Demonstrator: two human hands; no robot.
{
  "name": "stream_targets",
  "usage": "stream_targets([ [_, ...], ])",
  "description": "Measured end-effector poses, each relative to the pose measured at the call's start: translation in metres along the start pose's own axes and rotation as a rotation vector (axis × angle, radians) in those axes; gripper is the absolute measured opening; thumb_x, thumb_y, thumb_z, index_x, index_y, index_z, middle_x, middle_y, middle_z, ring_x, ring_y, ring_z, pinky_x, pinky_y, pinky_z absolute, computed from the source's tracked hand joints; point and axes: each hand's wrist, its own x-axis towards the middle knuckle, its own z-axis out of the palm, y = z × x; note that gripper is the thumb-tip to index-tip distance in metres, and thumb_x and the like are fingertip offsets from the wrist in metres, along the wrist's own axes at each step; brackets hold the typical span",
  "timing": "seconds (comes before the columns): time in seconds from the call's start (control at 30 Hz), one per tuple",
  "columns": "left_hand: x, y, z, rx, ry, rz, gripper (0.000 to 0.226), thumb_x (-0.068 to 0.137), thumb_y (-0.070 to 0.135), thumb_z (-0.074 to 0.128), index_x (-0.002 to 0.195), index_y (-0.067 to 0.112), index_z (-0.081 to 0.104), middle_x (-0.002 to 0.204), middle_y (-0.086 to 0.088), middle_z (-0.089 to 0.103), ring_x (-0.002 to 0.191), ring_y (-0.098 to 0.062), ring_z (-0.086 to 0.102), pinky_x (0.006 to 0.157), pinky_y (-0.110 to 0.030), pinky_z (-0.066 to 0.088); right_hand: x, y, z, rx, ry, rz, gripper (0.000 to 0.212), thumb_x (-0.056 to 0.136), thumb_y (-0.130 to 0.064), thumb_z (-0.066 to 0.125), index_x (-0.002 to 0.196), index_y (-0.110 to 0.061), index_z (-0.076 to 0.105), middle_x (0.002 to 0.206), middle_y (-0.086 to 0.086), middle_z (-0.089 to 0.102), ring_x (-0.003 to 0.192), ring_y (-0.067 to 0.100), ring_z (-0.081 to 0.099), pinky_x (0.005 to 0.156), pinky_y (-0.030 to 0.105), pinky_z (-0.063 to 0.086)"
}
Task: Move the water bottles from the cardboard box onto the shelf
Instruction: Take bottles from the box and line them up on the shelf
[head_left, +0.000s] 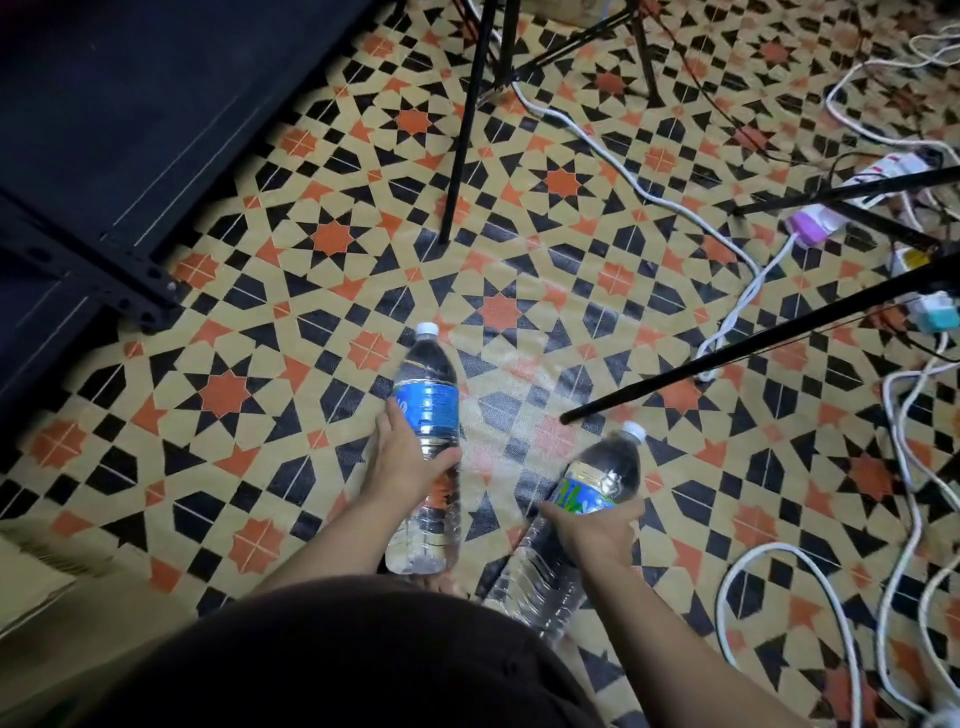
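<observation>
My left hand (408, 460) grips a clear water bottle with a blue label (428, 405) round its middle, white cap pointing away from me. My right hand (597, 530) holds a second clear bottle with a green and blue label (584, 496), tilted with its cap up to the right. Both bottles hang above the patterned floor. The dark shelf (104, 156) fills the upper left. A corner of the cardboard box (36, 582) shows at the lower left edge.
Black tripod legs (467, 124) stand ahead and cross in from the right (753, 348). White cables (649, 192) and power strips (883, 176) lie over the tiled floor on the right. My dark clothing fills the bottom.
</observation>
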Motion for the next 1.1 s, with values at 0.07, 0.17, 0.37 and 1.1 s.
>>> stream_targets([
  [0.07, 0.002, -0.002, 0.0, 0.019, -0.009, 0.04, 0.121, 0.072, 0.049, 0.081, 0.156, 0.016, -0.001, 0.152, -0.007, 0.025, 0.135, -0.033, 0.039, 0.107, -0.05, 0.04, -0.002, 0.001, -0.002, -0.075, 0.001, -0.061, 0.113, 0.064, -0.042, 0.087, 0.146, -0.014, 0.014, 0.135, 0.019, 0.05, 0.118, 0.037, 0.054, 0.085, 0.041, 0.042],
  [0.17, 0.008, -0.005, -0.005, 0.086, -0.068, 0.07, 0.126, 0.068, 0.05, 0.084, 0.157, 0.022, -0.001, 0.16, -0.005, 0.018, 0.144, -0.031, 0.03, 0.113, -0.054, 0.034, -0.006, 0.008, -0.004, -0.11, -0.003, -0.133, 0.117, 0.061, -0.041, 0.088, 0.148, -0.017, 0.013, 0.133, 0.015, 0.05, 0.115, 0.036, 0.055, 0.082, 0.039, 0.041],
  [0.37, 0.0, -0.006, -0.011, 0.275, -0.006, 0.166, 0.124, 0.062, 0.045, 0.089, 0.155, 0.019, 0.011, 0.153, -0.001, 0.026, 0.138, -0.025, 0.038, 0.109, -0.046, 0.038, -0.007, 0.021, -0.003, -0.153, 0.031, -0.23, 0.116, 0.052, -0.054, 0.09, 0.141, -0.011, 0.028, 0.129, 0.011, 0.054, 0.113, 0.035, 0.057, 0.089, 0.045, 0.051],
  [1.1, 0.001, -0.01, 0.009, 0.09, -0.11, -0.134, 0.1, 0.042, 0.06, 0.09, 0.123, 0.019, 0.048, 0.117, -0.004, 0.054, 0.105, -0.024, 0.058, 0.089, -0.036, 0.051, 0.014, 0.036, 0.013, 0.051, -0.08, 0.063, 0.107, 0.044, -0.055, 0.092, 0.122, -0.007, 0.038, 0.112, 0.015, 0.061, 0.096, 0.034, 0.062, 0.076, 0.041, 0.054],
])
